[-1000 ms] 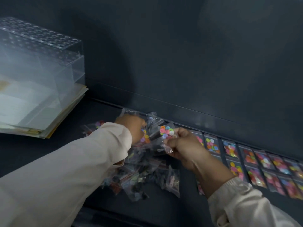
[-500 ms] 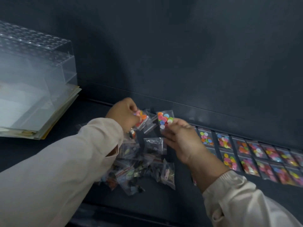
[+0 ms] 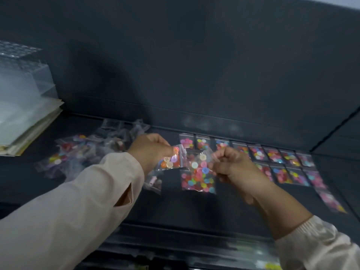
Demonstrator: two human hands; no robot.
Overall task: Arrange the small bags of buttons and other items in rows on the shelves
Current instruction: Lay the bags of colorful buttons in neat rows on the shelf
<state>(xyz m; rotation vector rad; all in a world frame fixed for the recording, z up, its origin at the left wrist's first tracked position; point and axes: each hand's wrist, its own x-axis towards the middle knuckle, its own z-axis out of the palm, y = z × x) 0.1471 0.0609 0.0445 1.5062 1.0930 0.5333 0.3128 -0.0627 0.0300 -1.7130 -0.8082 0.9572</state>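
Left hand [image 3: 151, 152]: reaches in from the lower left, knuckles up, fingers curled down; fingertips and thumb pinch the top of the orange-button bag [image 3: 171, 159].
Orange-button bag: clear, hangs from that pinch above the shelf [image 3: 194, 209], tilted, with cream and orange buttons showing.
Right hand [image 3: 232, 166]: comes in from the lower right, wrist bent, fingers curled into a loose fist that grips the right edge of the mixed-button bag [image 3: 199, 168].
Mixed-button bag: just beside the other bag, between the two hands; blur hides whether its lower part touches the shelf.
Sleeves: cream, left sleeve [image 3: 78, 203] covers the arm to the wrist, right sleeve [image 3: 321, 248] is pushed back from the forearm.
Rows of bags [image 3: 276, 164]: lie flat side by side along the back of the shelf, right of the hands.
Loose pile [image 3: 87, 151]: jumbled bags left of the left hand.
Clear box [image 3: 21, 82]: far left, sitting on a stack of papers [image 3: 33, 131].
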